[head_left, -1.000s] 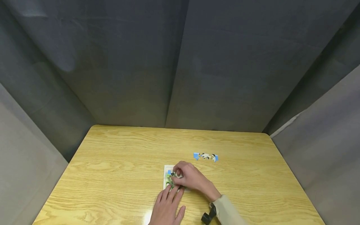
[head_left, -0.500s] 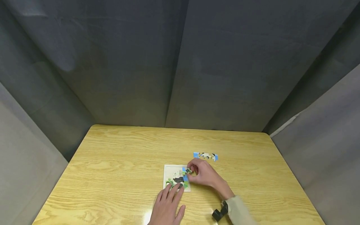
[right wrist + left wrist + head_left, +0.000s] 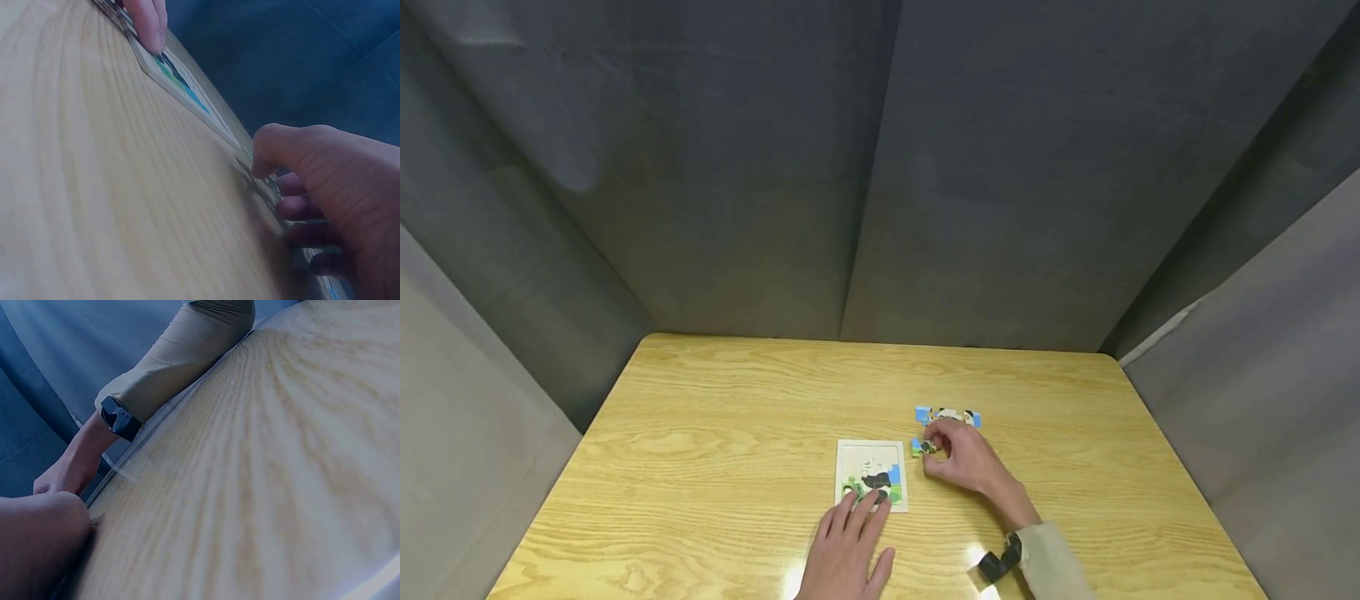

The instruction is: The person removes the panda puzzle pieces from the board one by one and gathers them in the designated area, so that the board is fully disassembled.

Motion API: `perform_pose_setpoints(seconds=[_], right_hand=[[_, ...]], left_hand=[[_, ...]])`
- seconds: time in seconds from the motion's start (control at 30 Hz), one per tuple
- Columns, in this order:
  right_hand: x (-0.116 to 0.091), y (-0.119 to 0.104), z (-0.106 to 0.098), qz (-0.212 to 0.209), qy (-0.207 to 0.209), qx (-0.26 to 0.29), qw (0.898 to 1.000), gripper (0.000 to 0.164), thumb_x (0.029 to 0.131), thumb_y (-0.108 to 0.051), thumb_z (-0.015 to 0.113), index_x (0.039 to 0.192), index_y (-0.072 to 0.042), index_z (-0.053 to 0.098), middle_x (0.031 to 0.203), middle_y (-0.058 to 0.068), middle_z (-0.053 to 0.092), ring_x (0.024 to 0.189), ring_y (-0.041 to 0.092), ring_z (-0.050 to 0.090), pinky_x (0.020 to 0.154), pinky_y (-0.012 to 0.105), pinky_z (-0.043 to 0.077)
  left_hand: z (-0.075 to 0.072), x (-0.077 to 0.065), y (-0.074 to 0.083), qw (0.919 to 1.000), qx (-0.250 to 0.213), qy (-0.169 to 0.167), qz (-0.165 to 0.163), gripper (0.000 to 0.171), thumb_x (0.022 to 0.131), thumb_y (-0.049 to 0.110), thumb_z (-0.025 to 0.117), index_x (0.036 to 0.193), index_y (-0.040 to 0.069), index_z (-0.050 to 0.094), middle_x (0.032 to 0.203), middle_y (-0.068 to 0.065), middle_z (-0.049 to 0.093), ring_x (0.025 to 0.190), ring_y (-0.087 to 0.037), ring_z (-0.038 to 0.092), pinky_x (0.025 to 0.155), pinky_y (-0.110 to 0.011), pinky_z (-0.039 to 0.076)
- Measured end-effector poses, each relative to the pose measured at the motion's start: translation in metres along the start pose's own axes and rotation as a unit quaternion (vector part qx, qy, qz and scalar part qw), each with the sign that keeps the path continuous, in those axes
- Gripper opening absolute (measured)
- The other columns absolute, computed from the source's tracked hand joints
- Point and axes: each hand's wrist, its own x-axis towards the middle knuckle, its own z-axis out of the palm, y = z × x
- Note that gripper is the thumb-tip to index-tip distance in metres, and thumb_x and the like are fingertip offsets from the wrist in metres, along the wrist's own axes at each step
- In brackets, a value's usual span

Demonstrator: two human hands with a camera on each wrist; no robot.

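Note:
A jigsaw puzzle in a pale square tray lies near the front of the table; its lower part holds green, black, white and blue pieces. My left hand rests fingertips on the tray's lower edge, fingers straight. Just right of the tray, my right hand pinches a blue, green and black puzzle piece between thumb and fingers, low over the table. In the right wrist view, the right hand hides most of that piece.
Behind the right hand, several loose blue, white and black puzzle pieces lie in a row, partly hidden by that hand. The wooden table ends at grey curtains. A black wrist camera sits at the right sleeve.
My right hand lifts the blue, green and black piece out of the tray's upper part and carries it right, beside the tray. My left hand stays still.

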Motion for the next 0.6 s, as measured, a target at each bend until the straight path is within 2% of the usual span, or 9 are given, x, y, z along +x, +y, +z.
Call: perform_pose_setpoints(seconds=[0.27, 0.6], right_hand=[[0.002, 0.005, -0.0023, 0.026, -0.005, -0.027, 0.999, 0.023, 0.077, -0.02, 0.083, 0.097, -0.016, 0.072, 0.082, -0.005, 0.06, 0.071, 0.007, 0.05, 0.062, 0.022, 0.045], [0.0036, 0.0053, -0.0047, 0.046, -0.013, -0.022, 0.999, 0.025, 0.079, -0.023, 0.08, 0.101, -0.013, 0.074, 0.086, -0.004, 0.06, 0.074, 0.009, 0.049, 0.064, 0.024, 0.044]], left_hand=[[0.0017, -0.0005, 0.0, 0.9997, 0.011, 0.021, 0.002, 0.056, 0.106, 0.052, 0.049, 0.155, 0.025, 0.05, 0.156, 0.002, 0.049, 0.142, -0.028, 0.045, 0.108, -0.047, 0.047], [0.0033, -0.0005, -0.0007, 0.9996, 0.019, 0.023, 0.005, 0.056, 0.106, 0.052, 0.048, 0.155, 0.025, 0.05, 0.156, 0.002, 0.05, 0.142, -0.027, 0.046, 0.107, -0.046, 0.047]])
